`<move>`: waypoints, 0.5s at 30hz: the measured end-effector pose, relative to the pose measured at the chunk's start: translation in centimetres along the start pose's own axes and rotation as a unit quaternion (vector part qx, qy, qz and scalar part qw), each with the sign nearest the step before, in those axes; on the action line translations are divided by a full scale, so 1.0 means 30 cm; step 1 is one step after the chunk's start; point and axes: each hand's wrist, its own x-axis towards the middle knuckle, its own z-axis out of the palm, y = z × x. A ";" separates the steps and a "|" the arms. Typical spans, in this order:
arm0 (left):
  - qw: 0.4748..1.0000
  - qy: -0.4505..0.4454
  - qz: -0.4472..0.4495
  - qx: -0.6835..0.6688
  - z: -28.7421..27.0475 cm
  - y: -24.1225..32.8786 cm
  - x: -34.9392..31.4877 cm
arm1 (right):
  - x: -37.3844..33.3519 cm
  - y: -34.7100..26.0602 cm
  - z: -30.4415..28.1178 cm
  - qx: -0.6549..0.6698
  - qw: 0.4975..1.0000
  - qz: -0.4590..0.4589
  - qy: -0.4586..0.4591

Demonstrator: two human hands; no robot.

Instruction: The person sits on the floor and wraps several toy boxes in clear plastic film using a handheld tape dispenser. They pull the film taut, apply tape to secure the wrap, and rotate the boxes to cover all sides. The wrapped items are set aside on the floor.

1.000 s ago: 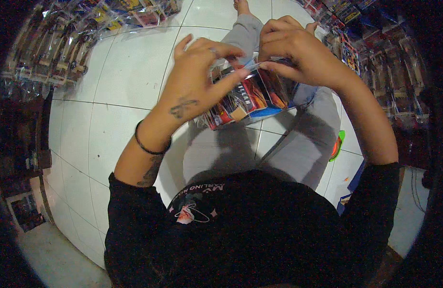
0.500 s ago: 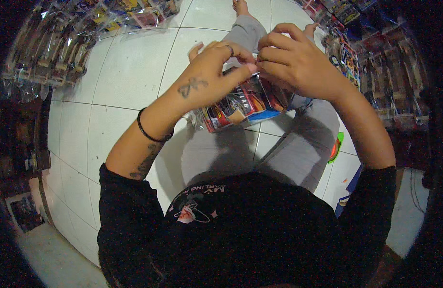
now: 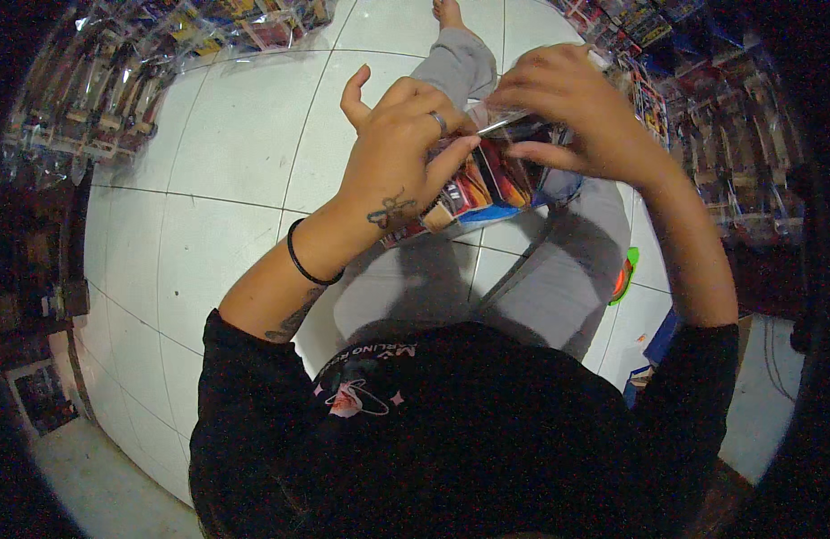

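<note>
A clear-plastic-wrapped pack (image 3: 496, 184) with red, black and blue printed panels sits above my lap, between my legs. At its upper left, my left hand (image 3: 397, 135) pinches the plastic between thumb and fingers, the little finger sticking out. My right hand (image 3: 577, 112) reaches over the pack's upper right side, fingers stretched and thumb spread apart from them, slightly blurred. Its fingertips are near or on the shiny plastic edge, and I cannot tell whether they touch. Both hands hide part of the pack.
Rows of plastic-wrapped packs (image 3: 100, 108) line the floor at the far left, with more packs (image 3: 729, 135) at the right. A green and orange object (image 3: 625, 277) lies beside my right leg. White tiles (image 3: 226, 135) cover the floor.
My right hand has opened from a pinch beside the left fingers and moved slightly right, its thumb spreading. My left hand has turned and lifted its little finger, still at the plastic.
</note>
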 end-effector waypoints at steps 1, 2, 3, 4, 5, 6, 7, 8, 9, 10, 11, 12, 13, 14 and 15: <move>1.000 -0.014 -0.007 0.011 -0.013 -0.002 -0.004 | 0.002 -0.002 0.031 0.002 1.000 0.006 0.005; 0.999 -0.030 -0.014 0.025 -0.026 -0.003 -0.010 | -0.001 -0.002 0.060 0.002 1.000 0.005 -0.017; 0.998 -0.056 -0.027 0.032 -0.050 -0.005 -0.023 | -0.004 -0.003 0.080 0.001 0.999 0.003 -0.039; 0.995 -0.080 -0.041 0.038 -0.084 -0.011 -0.039 | -0.007 -0.002 0.097 -0.007 1.000 -0.013 0.002; 0.990 -0.113 -0.075 0.049 -0.120 -0.018 -0.053 | -0.009 -0.002 0.106 0.001 1.000 -0.012 0.000; 0.985 -0.134 -0.104 0.039 -0.148 -0.023 -0.065 | -0.010 -0.003 0.110 0.006 1.000 -0.010 0.001; 0.991 -0.112 -0.068 0.024 -0.161 -0.026 -0.067 | -0.010 -0.004 0.108 0.010 1.000 -0.010 0.014; 0.990 -0.117 -0.071 0.022 -0.170 -0.028 -0.068 | -0.008 -0.005 0.101 0.024 1.000 0.000 -0.006; 0.985 -0.138 -0.103 0.027 -0.167 -0.026 -0.063 | -0.005 -0.007 0.094 0.037 0.999 0.005 -0.013; 0.988 -0.124 -0.094 0.011 -0.159 -0.023 -0.055 | 0.000 -0.010 0.087 0.051 0.998 0.009 -0.021; 0.994 -0.090 -0.061 -0.002 -0.133 -0.014 -0.042 | 0.005 -0.011 0.081 0.048 0.999 0.009 -0.023; 0.997 -0.063 -0.042 -0.002 -0.101 -0.005 -0.028 | 0.009 -0.012 0.075 0.046 0.999 0.008 -0.025; 0.999 -0.042 -0.012 0.004 -0.074 0.003 -0.016 | 0.011 -0.011 0.071 0.042 0.999 0.007 -0.028; 0.999 -0.041 0.002 0.011 -0.049 0.009 -0.006 | 0.012 -0.010 0.070 0.043 0.999 0.008 -0.027; 0.999 -0.049 -0.018 0.001 -0.034 0.009 0.001 | 0.011 -0.008 0.069 0.043 0.999 0.008 -0.027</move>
